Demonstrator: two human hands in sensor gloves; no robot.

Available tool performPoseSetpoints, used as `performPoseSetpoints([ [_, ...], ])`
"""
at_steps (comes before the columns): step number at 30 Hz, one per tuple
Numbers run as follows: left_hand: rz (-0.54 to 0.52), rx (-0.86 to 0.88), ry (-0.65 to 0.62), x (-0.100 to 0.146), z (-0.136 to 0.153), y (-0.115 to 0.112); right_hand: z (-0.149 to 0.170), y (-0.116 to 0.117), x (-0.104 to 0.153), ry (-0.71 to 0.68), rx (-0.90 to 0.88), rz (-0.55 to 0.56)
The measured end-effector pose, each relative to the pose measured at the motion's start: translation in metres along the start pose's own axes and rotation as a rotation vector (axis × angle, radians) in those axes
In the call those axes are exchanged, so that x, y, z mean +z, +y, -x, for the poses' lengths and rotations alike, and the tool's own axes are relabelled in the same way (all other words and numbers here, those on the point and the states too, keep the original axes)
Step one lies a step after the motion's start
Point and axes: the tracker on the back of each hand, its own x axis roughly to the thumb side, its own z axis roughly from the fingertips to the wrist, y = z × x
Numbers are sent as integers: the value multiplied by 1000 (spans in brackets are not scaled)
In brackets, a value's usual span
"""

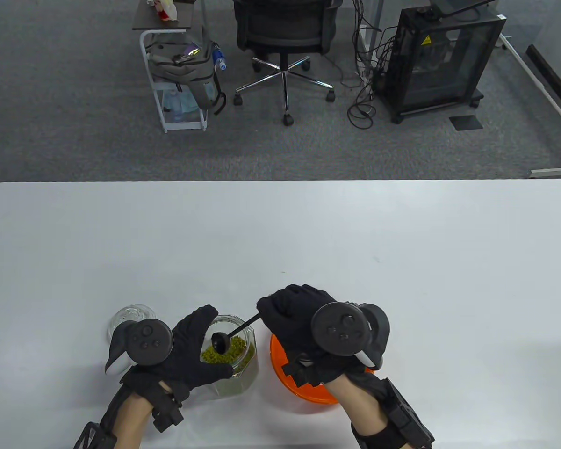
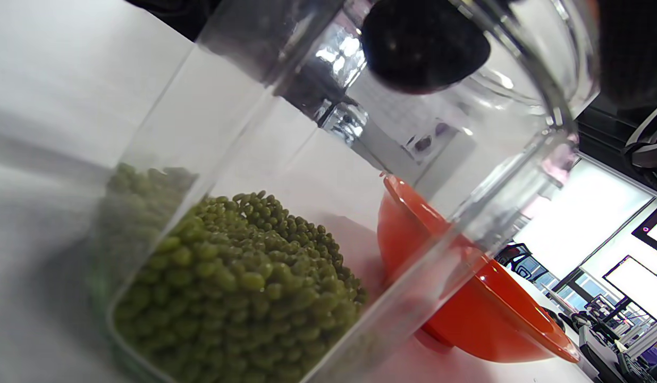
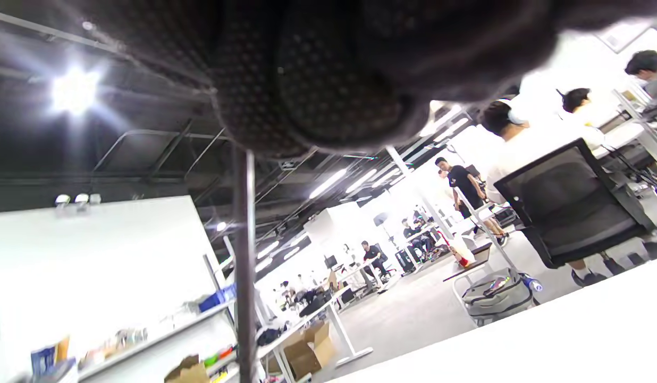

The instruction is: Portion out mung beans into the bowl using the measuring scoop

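**Scoop poised over the open jar of mung beans**

The glass jar point(image 1: 229, 355) stands near the table's point(image 1: 280, 234) front edge, and everything else is placed from it. Its lid point(image 1: 130, 318) lies well to its left. The orange bowl point(image 1: 304, 388) sits just beside it on the right, largely covered by the right hand point(image 1: 304, 322). Inside the jar, the mung beans point(image 2: 238, 287) fill only the lower part.

The left hand point(image 1: 187, 351) wraps around the jar's left side, fingers curled round the glass to steady it. The right hand pinches the far end of the thin handle of the black measuring scoop point(image 1: 222, 343), whose bowl hangs over the jar's mouth; whether it carries beans cannot be told from above.

Judging by looks, the jar is rigid, smooth and breakable, and fairly heavy for its size, so a full wrap low on its body suits it better than a hold at the rim. The scoop seems light and stiff; gripped at the handle's end it has reach but little leverage, so a loaded cup may tip. The beans are small, hard and free-rolling: any that spill will likely scatter across the table. The bowl looks like light plastic that could slide if nudged.
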Motion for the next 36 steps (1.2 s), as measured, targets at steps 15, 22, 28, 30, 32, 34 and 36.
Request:
performPoseSetpoints([
  [15,0,3,-1,0,0,0,-30,66,24,-385,289,-1],
  [22,0,4,-2,0,0,0,6,78,15,-236,-51,-244],
  [28,1,1,0,0,0,0,27,78,9,-106,-186,-342],
  [30,0,0,-1,0,0,0,34,76,8,-55,-229,-343],
  [32,1,1,0,0,0,0,45,74,6,26,-301,-372],
  [34,1,0,0,0,0,0,55,72,5,115,-338,-368],
  [36,1,0,-1,0,0,0,65,69,5,213,-366,-347],
])
